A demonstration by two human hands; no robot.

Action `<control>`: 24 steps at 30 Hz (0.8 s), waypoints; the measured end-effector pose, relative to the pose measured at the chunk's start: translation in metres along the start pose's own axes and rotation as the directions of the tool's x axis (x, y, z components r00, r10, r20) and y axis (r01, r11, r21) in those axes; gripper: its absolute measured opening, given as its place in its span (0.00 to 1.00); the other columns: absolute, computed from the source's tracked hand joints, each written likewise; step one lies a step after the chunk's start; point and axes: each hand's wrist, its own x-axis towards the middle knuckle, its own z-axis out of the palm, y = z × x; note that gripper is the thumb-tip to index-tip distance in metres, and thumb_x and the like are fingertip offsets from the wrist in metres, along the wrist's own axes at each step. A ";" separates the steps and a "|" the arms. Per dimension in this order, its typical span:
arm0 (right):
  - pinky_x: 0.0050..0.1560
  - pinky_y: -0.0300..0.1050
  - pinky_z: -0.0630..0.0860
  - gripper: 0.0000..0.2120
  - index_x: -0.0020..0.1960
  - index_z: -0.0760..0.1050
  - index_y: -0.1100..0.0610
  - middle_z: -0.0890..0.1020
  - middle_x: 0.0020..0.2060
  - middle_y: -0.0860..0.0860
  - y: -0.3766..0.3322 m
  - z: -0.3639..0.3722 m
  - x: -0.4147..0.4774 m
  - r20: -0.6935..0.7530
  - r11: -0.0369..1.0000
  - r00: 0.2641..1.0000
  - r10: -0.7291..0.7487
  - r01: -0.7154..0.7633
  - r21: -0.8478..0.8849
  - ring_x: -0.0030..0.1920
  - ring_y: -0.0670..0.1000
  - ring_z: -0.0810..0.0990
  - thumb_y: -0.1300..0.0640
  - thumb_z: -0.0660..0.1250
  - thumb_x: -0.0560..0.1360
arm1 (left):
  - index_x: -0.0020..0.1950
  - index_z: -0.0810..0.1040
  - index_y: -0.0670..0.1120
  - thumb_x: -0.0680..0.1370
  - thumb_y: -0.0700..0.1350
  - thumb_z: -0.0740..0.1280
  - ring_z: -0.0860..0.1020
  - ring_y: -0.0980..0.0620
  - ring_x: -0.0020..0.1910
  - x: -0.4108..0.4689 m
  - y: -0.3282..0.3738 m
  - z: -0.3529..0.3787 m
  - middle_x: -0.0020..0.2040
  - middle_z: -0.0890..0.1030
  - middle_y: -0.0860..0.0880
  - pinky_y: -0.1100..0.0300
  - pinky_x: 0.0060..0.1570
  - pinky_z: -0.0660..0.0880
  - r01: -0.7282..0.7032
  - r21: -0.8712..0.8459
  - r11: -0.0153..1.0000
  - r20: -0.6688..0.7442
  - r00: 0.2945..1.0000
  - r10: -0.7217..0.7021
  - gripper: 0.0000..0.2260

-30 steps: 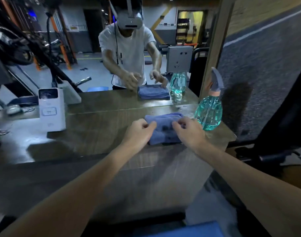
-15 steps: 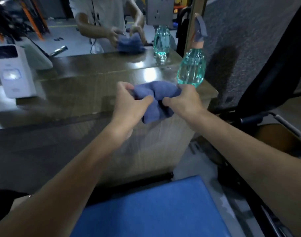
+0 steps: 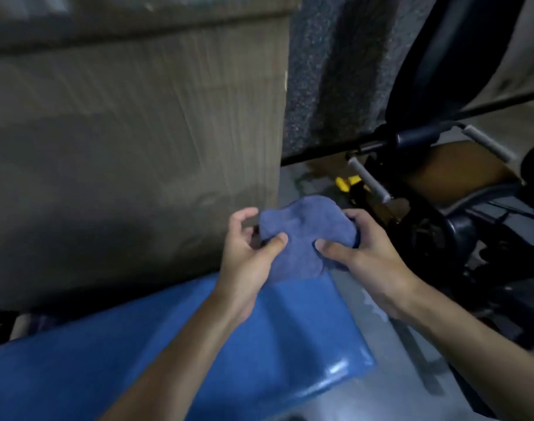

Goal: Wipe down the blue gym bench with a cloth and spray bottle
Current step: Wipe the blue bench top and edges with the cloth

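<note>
Though slightly blurred, shows both hands on one purple-blue cloth (image 3: 305, 229). Holds it bunched and lifted, stretched between the two sets of fingers. Pinches its left edge with the left hand (image 3: 247, 247): thumb pressed on the near face, fingers (image 3: 244, 214) curled round behind. Grips its right edge likewise with the right hand (image 3: 370, 247), thumb on the front, other fingers tucked behind the fabric and mostly hidden. Lets the lower fold hang just below the thumbs, over the far end of the blue gym bench (image 3: 259, 344); cannot tell whether fabric and pad touch there. Places the bench beneath both wrists and forearms, glossy, running back toward the body and off to the left of the left fingers. Sets the upright wood-grain front panel of the desk (image 3: 138, 132) beyond and to the left of the left fingers. Puts dark gym equipment (image 3: 460, 226) to the right of the right fingers, with a grey-gripped bar (image 3: 369, 179) and a small yellow part (image 3: 346, 182) just beyond the cloth.
</note>
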 end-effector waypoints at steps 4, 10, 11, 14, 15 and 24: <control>0.39 0.38 0.79 0.22 0.59 0.69 0.60 0.79 0.46 0.52 0.125 -0.018 -0.010 -0.046 0.988 0.999 0.014 -0.021 -0.155 0.41 0.41 0.80 0.69 0.74 0.69 | 0.59 0.69 0.53 0.71 0.37 0.74 0.80 0.53 0.47 0.005 -0.121 -0.015 0.55 0.81 0.42 0.54 0.50 0.78 -0.007 0.153 0.988 0.101 0.995 -0.009 0.22; 0.54 0.49 0.69 0.28 0.66 0.65 0.52 0.74 0.52 0.51 0.273 -0.026 0.003 -0.094 0.506 0.987 -0.133 -0.014 -0.862 0.56 0.56 0.73 0.46 0.72 0.71 | 0.53 0.68 0.56 0.74 0.31 0.67 0.78 0.49 0.37 0.026 -0.254 -0.059 0.47 0.79 0.47 0.45 0.46 0.80 -0.148 0.586 0.796 0.258 0.966 -0.011 0.20; 0.59 0.53 0.67 0.29 0.68 0.65 0.51 0.71 0.58 0.53 0.281 -0.026 0.005 -0.074 0.354 0.961 -0.268 0.026 -0.935 0.61 0.57 0.70 0.41 0.68 0.72 | 0.54 0.68 0.57 0.74 0.33 0.67 0.77 0.51 0.37 0.031 -0.261 -0.063 0.46 0.78 0.50 0.49 0.45 0.79 -0.265 0.652 0.710 0.304 0.950 0.075 0.19; 0.67 0.56 0.61 0.29 0.70 0.66 0.50 0.69 0.67 0.52 0.289 -0.005 0.007 0.113 0.210 0.851 -0.513 0.252 -0.945 0.69 0.56 0.64 0.37 0.54 0.74 | 0.56 0.68 0.53 0.76 0.39 0.65 0.76 0.52 0.47 0.041 -0.265 -0.077 0.50 0.76 0.54 0.52 0.50 0.74 -0.518 0.765 0.383 0.477 0.855 0.203 0.14; 0.69 0.55 0.58 0.31 0.71 0.66 0.48 0.69 0.69 0.50 0.293 0.005 0.009 0.171 0.181 0.847 -0.503 0.297 -0.938 0.72 0.55 0.63 0.35 0.48 0.74 | 0.56 0.67 0.52 0.77 0.40 0.65 0.76 0.51 0.49 0.043 -0.264 -0.081 0.51 0.76 0.53 0.50 0.53 0.73 -0.563 0.773 0.293 0.532 0.826 0.186 0.12; 0.72 0.67 0.47 0.30 0.76 0.44 0.36 0.55 0.77 0.45 0.325 -0.011 0.000 0.212 0.014 0.954 -0.210 0.220 -0.976 0.78 0.55 0.46 0.32 0.44 0.76 | 0.51 0.67 0.54 0.78 0.48 0.64 0.75 0.50 0.55 0.012 -0.271 -0.097 0.53 0.76 0.52 0.51 0.58 0.71 -0.674 0.733 0.093 0.673 0.738 0.048 0.06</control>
